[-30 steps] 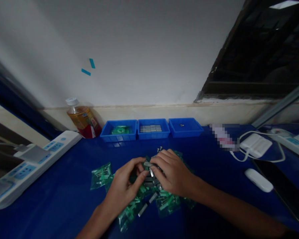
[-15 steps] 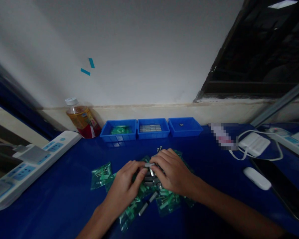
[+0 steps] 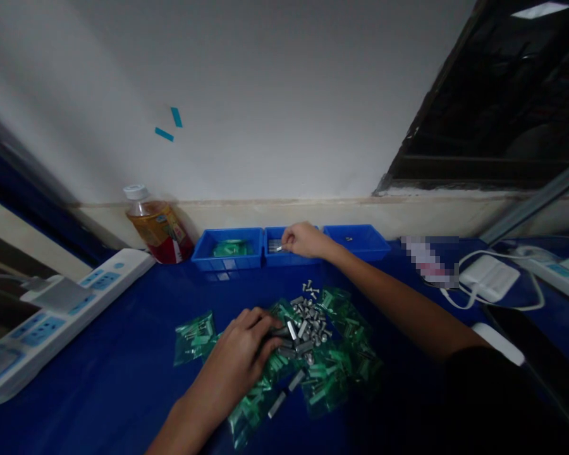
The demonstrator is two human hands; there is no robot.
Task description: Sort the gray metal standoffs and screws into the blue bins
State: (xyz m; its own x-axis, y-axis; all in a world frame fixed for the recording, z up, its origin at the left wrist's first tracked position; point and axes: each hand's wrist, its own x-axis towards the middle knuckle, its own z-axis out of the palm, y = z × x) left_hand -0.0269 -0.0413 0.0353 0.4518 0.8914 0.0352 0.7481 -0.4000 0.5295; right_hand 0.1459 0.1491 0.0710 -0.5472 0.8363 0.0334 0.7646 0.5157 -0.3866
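My right hand [image 3: 306,240] reaches into the middle blue bin [image 3: 291,260], its fingertips pinching a small silver metal bar [image 3: 279,248]. Other bars lie in that bin, partly hidden by the hand. Down on the blue table, my left hand [image 3: 241,344] is closed beside a pile of screws [image 3: 315,322] and loose metal bars [image 3: 304,347]. Between its thumb and forefinger sits a greyish metal bar [image 3: 279,331], partly covered. Green-tinted plastic bags of small parts [image 3: 329,373] surround the pile. Two separate bars [image 3: 277,404] lie nearer to me.
A left blue bin [image 3: 203,253] holds green bags; the right bin [image 3: 377,243] holds a small metal piece. A drink bottle [image 3: 159,227] stands against the wall. Power strips [image 3: 83,316] flank the table. At right are a white charger [image 3: 490,278], cable and dark phone [image 3: 535,354].
My right hand has left the pile and moved forward to the middle bin, now with a metal bar at its fingertips. My left hand stays beside the pile, which is now uncovered.
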